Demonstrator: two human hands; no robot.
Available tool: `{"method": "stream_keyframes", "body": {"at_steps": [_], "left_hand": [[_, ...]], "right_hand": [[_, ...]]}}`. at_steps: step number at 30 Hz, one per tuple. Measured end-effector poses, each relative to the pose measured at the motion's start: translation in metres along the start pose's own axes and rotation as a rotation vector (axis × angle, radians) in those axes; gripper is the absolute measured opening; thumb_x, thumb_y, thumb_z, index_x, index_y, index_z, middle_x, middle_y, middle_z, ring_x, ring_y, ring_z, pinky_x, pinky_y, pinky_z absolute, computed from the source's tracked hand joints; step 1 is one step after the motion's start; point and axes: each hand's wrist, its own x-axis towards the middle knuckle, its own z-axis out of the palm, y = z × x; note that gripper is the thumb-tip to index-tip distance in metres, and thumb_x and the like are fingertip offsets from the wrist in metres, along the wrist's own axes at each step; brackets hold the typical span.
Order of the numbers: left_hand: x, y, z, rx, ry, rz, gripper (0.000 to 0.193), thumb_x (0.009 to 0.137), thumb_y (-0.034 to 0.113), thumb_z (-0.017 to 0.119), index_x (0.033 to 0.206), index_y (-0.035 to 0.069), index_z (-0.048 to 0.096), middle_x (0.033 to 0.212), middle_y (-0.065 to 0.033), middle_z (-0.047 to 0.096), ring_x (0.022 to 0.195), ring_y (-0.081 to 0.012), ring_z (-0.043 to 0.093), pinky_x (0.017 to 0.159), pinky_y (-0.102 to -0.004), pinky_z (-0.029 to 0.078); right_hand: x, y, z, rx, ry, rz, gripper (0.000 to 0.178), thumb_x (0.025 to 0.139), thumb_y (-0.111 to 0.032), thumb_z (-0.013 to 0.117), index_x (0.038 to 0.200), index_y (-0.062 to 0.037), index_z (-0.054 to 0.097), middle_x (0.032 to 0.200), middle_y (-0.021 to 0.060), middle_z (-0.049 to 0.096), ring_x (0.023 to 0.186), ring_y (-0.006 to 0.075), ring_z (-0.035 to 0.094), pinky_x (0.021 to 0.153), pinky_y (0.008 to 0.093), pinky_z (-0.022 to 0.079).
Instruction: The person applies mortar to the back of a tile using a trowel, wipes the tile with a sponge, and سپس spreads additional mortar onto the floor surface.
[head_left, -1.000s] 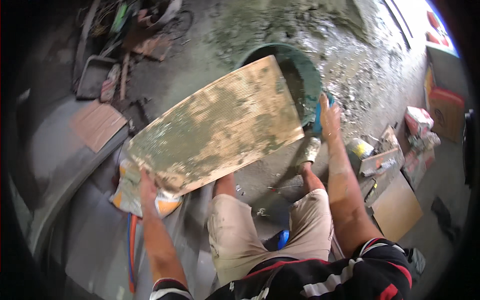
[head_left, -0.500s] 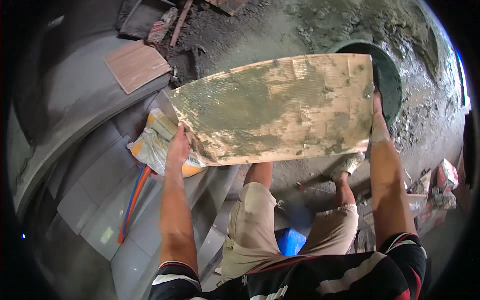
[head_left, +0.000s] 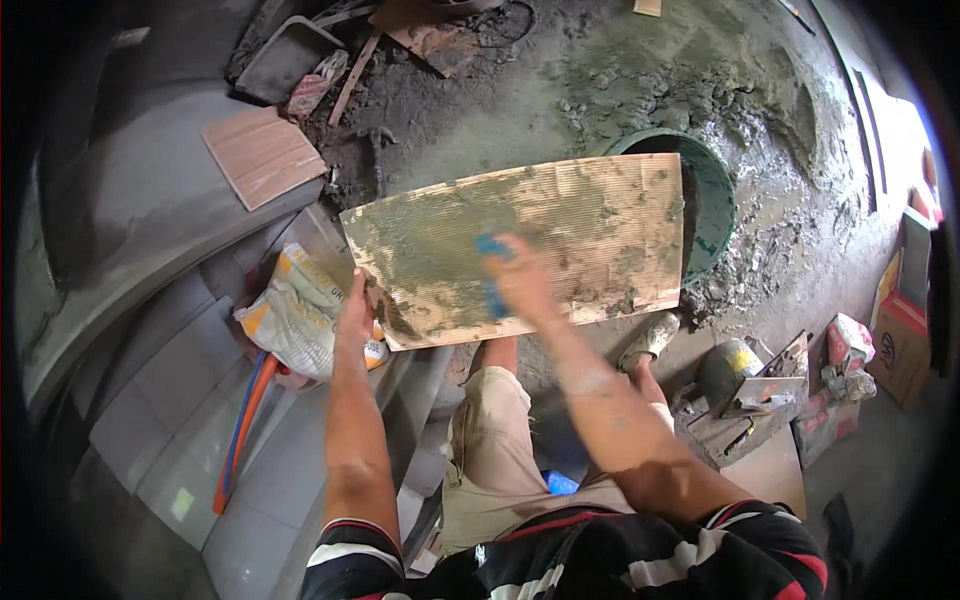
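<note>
A large rectangular tile (head_left: 590,230) is held up in front of me, its ribbed tan back smeared with wet grey mortar. My left hand (head_left: 356,312) grips its lower left edge, thumb on the ribbed face. Over the tile's middle, my right hand (head_left: 525,285) is closed on a blue tool, (head_left: 492,245) blurred by motion; its exact kind cannot be made out. The tile's right end covers part of a round dark green tub (head_left: 712,215) standing behind it.
Wet mortar (head_left: 740,110) spreads over the floor at the far right. To my left are a white and yellow bag (head_left: 292,310), an orange and blue pipe (head_left: 243,435) and a tiled step (head_left: 150,430). A loose wood-toned tile (head_left: 262,158) lies at the upper left. Rubble and boxes (head_left: 902,345) stand right.
My right hand has left the tile's right edge and moved left across its face, now with the blue tool. My left hand keeps its grip. The view has shifted.
</note>
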Motion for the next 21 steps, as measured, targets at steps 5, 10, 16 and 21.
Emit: {"method": "stream_keyframes", "body": {"at_steps": [5,10,16,21], "left_hand": [[0.014,-0.018,0.028,0.198,-0.090,-0.035,0.038,0.101,0.057,0.056,0.106,0.020,0.063,0.085,0.0054,0.058,0.079,-0.0109,0.055,0.068,-0.0318,0.045],[0.028,-0.027,-0.066,0.403,0.007,0.169,0.069,0.105,0.052,0.048,0.156,0.008,0.030,0.151,-0.0141,0.042,0.130,-0.0282,0.046,0.109,-0.0420,0.039],[0.055,-0.057,0.002,0.259,0.047,0.070,0.082,0.103,0.060,0.047,0.162,0.008,0.022,0.161,-0.0142,0.033,0.145,-0.0305,0.035,0.119,-0.0435,0.030],[0.059,0.011,-0.068,0.275,0.208,0.034,0.089,0.099,0.067,0.049,0.159,0.005,0.026,0.162,-0.0134,0.033,0.144,-0.0310,0.037,0.119,-0.0437,0.030]], "right_hand": [[-0.009,0.036,0.090,-0.092,0.028,-0.184,0.041,0.086,-0.029,0.070,0.116,-0.0019,0.067,0.105,0.0289,0.069,0.103,0.0436,0.068,0.090,0.0468,0.054],[-0.005,0.054,-0.033,-0.014,0.415,-0.092,0.034,0.085,-0.024,0.075,0.110,-0.0024,0.068,0.097,0.0244,0.070,0.089,0.0374,0.069,0.083,0.0416,0.055],[-0.001,0.122,-0.270,0.025,1.042,-0.082,0.026,0.083,-0.025,0.072,0.093,-0.0012,0.070,0.085,0.0199,0.071,0.078,0.0302,0.068,0.076,0.0406,0.055],[0.012,0.119,-0.299,0.219,1.136,-0.085,0.026,0.085,-0.024,0.072,0.099,-0.0017,0.070,0.083,0.0105,0.069,0.075,0.0200,0.064,0.070,0.0346,0.052]]}}
